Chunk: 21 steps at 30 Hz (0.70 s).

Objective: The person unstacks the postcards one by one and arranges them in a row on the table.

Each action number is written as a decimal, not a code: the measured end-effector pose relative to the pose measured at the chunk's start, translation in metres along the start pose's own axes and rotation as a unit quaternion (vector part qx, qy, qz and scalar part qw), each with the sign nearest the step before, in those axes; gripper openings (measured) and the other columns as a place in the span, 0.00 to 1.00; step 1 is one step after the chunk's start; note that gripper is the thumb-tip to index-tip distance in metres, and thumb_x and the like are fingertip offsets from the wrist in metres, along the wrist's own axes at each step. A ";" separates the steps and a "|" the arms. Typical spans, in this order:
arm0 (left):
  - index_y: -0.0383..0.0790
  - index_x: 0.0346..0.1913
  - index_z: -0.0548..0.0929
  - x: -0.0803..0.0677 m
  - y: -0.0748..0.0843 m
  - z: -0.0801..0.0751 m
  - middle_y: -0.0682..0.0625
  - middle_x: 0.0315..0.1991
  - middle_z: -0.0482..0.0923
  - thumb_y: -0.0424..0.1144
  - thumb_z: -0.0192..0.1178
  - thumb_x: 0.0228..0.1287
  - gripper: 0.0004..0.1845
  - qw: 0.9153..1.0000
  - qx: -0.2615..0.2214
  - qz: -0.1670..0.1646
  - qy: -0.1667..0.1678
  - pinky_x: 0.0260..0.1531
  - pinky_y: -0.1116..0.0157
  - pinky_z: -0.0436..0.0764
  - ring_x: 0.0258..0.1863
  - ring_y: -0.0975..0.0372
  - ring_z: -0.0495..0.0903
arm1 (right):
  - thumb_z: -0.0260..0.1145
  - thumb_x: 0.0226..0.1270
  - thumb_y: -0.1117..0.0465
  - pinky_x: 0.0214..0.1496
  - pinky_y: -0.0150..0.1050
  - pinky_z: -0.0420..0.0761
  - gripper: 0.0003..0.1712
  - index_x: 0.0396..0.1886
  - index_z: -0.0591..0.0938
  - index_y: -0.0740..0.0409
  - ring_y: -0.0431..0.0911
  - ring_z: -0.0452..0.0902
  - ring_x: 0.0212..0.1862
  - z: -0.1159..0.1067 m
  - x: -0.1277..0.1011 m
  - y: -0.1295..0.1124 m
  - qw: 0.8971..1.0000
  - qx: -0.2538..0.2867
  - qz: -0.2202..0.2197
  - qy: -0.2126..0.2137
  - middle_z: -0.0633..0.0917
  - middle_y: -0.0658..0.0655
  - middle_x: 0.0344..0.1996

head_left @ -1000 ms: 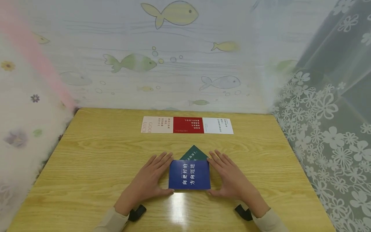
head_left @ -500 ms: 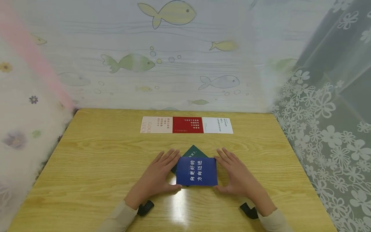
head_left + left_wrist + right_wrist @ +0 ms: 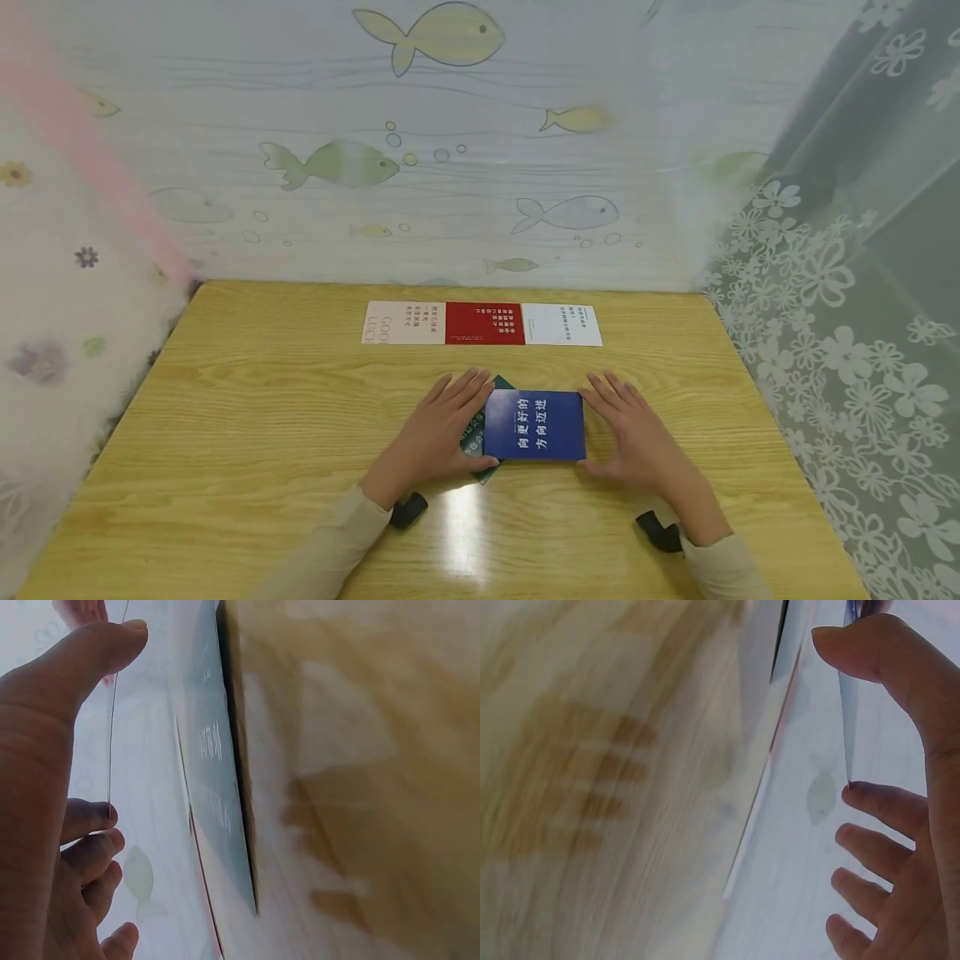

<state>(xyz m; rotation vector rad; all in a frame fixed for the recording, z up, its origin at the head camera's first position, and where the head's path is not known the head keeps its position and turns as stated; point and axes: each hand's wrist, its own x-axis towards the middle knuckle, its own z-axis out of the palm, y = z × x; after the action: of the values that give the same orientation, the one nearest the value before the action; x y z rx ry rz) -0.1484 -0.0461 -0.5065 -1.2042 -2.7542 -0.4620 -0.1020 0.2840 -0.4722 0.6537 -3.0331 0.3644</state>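
A blue card (image 3: 534,426) with white lettering is held level above the table, lifted off the surface. My left hand (image 3: 442,425) pinches its left end between thumb and index fingertip at the near and far corners. At the right end, my right hand (image 3: 633,433) grips it the same way. Both wrist views show the card nearly edge-on, a thin line (image 3: 111,757) on the left and a narrow strip (image 3: 848,735) on the right. A dark green card (image 3: 474,435) with white writing lies turned at an angle on the table, partly covered by the blue one and my left hand.
Towards the back of the wooden table (image 3: 247,400), a pale card (image 3: 406,322), a red card (image 3: 486,323) and a white card (image 3: 562,324) lie edge to edge in a row. Behind them hangs a fish-patterned curtain (image 3: 450,183); floral lace (image 3: 847,358) borders the right side.
Both hands have carried the blue card to the right and slightly away from the body. More of the green card's left side now shows; the row at the back stays put.
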 end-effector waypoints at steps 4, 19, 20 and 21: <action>0.38 0.79 0.62 0.015 0.002 0.004 0.45 0.80 0.56 0.73 0.65 0.55 0.57 1.000 0.017 0.004 -0.009 0.80 0.48 0.53 0.81 0.52 0.53 | 0.82 0.43 0.38 0.79 0.62 0.54 0.62 0.77 0.68 0.56 0.63 0.51 0.80 -0.004 -0.002 0.010 1.000 -0.004 0.016 -0.005 0.64 0.63 0.78; 0.42 0.80 0.60 0.077 0.017 0.022 0.47 0.80 0.57 0.74 0.62 0.56 0.57 0.998 0.028 -0.007 -0.048 0.80 0.50 0.53 0.81 0.54 0.54 | 0.84 0.42 0.47 0.74 0.71 0.57 0.60 0.76 0.68 0.61 0.70 0.54 0.77 -0.012 -0.006 0.062 0.999 0.029 0.037 0.004 0.66 0.70 0.75; 0.42 0.80 0.60 0.081 0.019 0.022 0.47 0.80 0.57 0.75 0.62 0.56 0.57 0.998 0.028 -0.008 -0.051 0.80 0.50 0.52 0.81 0.54 0.53 | 0.84 0.42 0.48 0.73 0.71 0.57 0.60 0.76 0.68 0.61 0.70 0.54 0.77 -0.014 -0.006 0.066 0.999 0.030 0.038 0.004 0.66 0.70 0.75; 0.43 0.80 0.60 0.086 0.020 0.024 0.48 0.81 0.56 0.75 0.61 0.56 0.57 0.998 0.035 -0.008 -0.051 0.80 0.50 0.52 0.81 0.54 0.53 | 0.84 0.43 0.48 0.73 0.72 0.58 0.60 0.76 0.68 0.61 0.70 0.54 0.76 -0.016 -0.006 0.069 0.999 0.032 0.041 0.003 0.66 0.70 0.75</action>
<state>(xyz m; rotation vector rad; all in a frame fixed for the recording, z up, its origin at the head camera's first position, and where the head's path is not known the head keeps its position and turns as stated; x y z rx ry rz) -0.1915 0.0340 -0.5062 -1.2226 -2.8406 -0.3116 -0.1248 0.3512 -0.4729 0.5300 -3.0606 0.4660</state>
